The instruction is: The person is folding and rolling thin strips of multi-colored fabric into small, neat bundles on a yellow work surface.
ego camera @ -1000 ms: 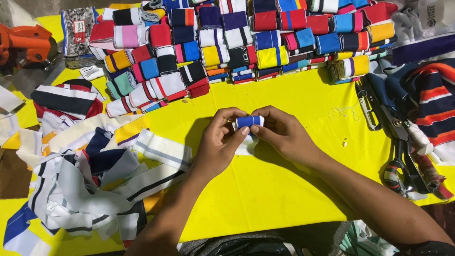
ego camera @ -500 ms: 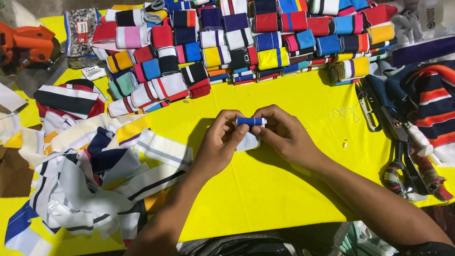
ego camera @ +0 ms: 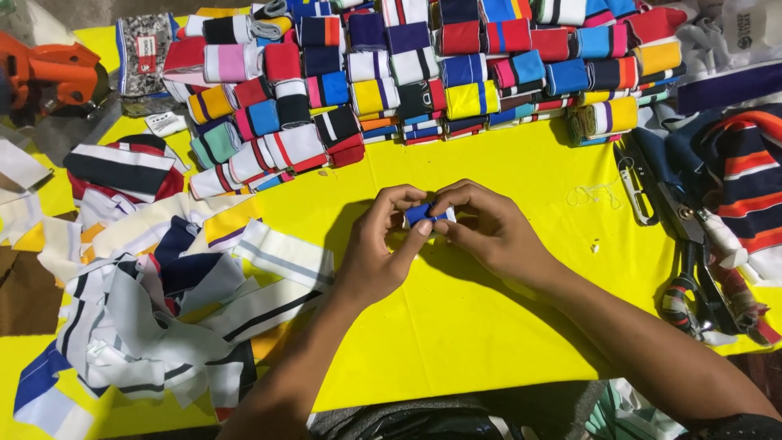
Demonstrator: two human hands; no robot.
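Both of my hands meet over the middle of the yellow table cover (ego camera: 505, 326). My left hand (ego camera: 379, 244) and my right hand (ego camera: 489, 228) pinch a small folded blue-and-white fabric strip (ego camera: 423, 214) between their fingertips, just above the cover. Most of the strip is hidden by my fingers; only its blue top and a bit of white show.
Several folded, coloured fabric rolls (ego camera: 423, 73) are stacked in rows along the far edge. Loose striped fabric strips (ego camera: 155, 293) lie heaped at the left. Large scissors (ego camera: 692, 253) and a thread snip (ego camera: 635, 183) lie at the right beside striped cloth (ego camera: 745, 175). An orange tool (ego camera: 49, 73) sits far left.
My hands have closed tighter around the blue-and-white strip, folding it more compactly, so less of it shows. They stay at the same spot on the cover.
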